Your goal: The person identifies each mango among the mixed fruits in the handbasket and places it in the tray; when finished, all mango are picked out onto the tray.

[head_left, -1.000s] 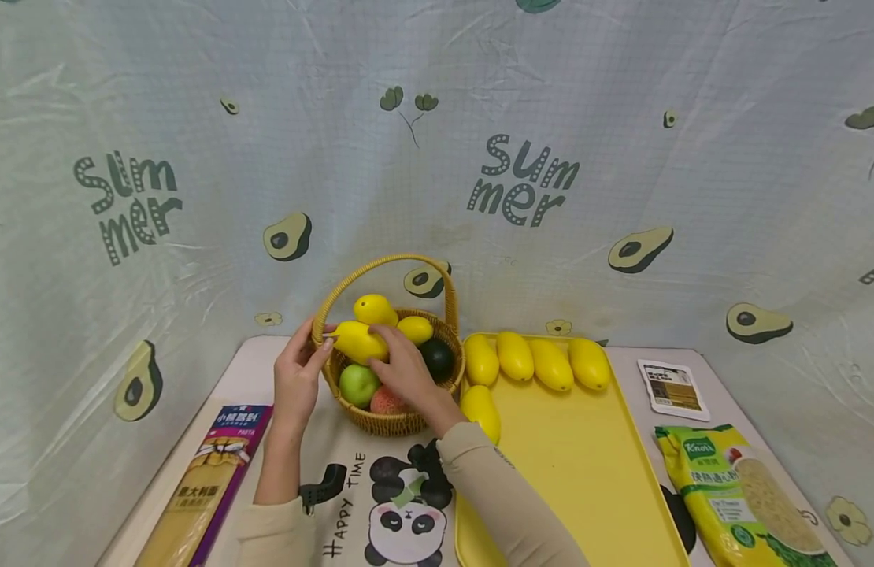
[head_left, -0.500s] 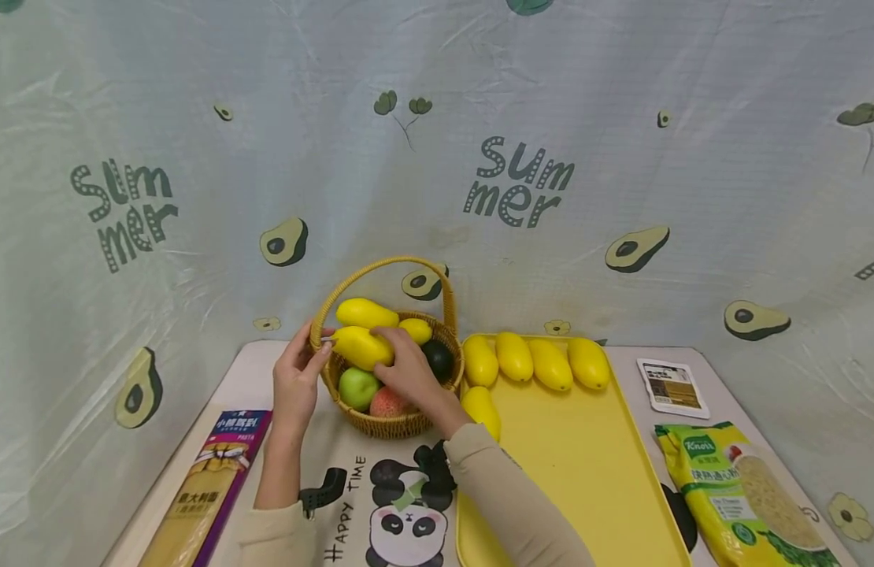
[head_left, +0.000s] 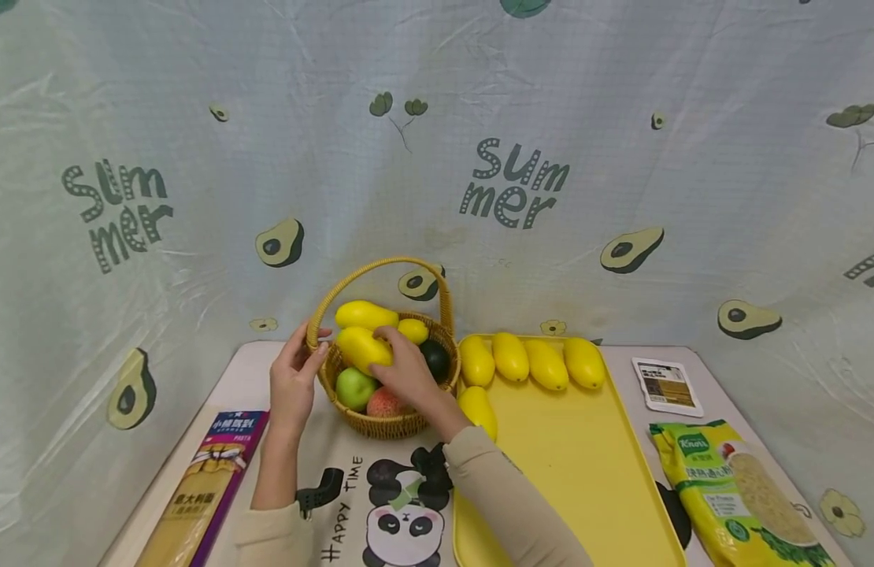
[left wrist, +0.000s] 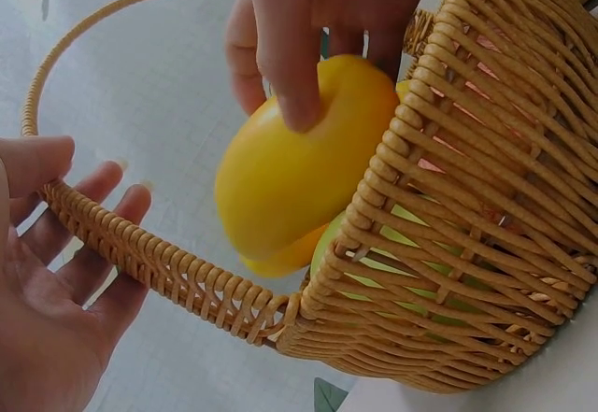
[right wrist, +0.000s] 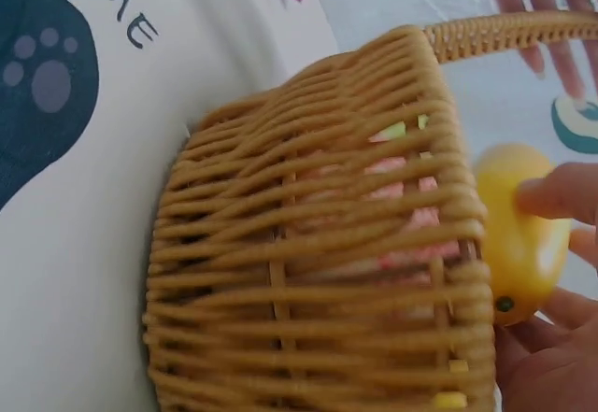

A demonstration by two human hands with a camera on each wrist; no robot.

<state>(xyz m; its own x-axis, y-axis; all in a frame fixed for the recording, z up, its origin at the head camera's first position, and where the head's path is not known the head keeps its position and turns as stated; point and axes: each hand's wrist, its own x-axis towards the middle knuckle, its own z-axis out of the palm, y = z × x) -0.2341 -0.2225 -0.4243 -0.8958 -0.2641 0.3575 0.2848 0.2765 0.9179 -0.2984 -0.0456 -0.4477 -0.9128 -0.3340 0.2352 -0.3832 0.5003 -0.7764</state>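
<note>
A wicker basket (head_left: 390,425) with a tall arched handle stands on the table. In the head view, my left hand (head_left: 293,382) is at the handle's left foot; the left wrist view shows its thumb and fingers on either side of the handle (left wrist: 168,267). My right hand (head_left: 409,370) grips a yellow mango (head_left: 362,348) from above, over the left part of the basket. Behind it lies another yellow mango (head_left: 366,315). A green apple (head_left: 355,387), a peach-like red fruit (head_left: 383,403), a smaller yellow fruit (head_left: 412,330) and a dark green fruit (head_left: 435,360) fill the basket.
Right of the basket lies a yellow tray (head_left: 572,465) with several mangoes (head_left: 511,357) along its back and left edges. A pasta pack (head_left: 203,488) lies at left, a Knorr bag (head_left: 735,492) and small white-edged pack (head_left: 667,387) at right. A printed curtain hangs behind.
The mango at the back of the basket has turned from end-on to lying sideways. The mango in my right hand has shifted slightly right, away from my left fingers, which stay at the handle.
</note>
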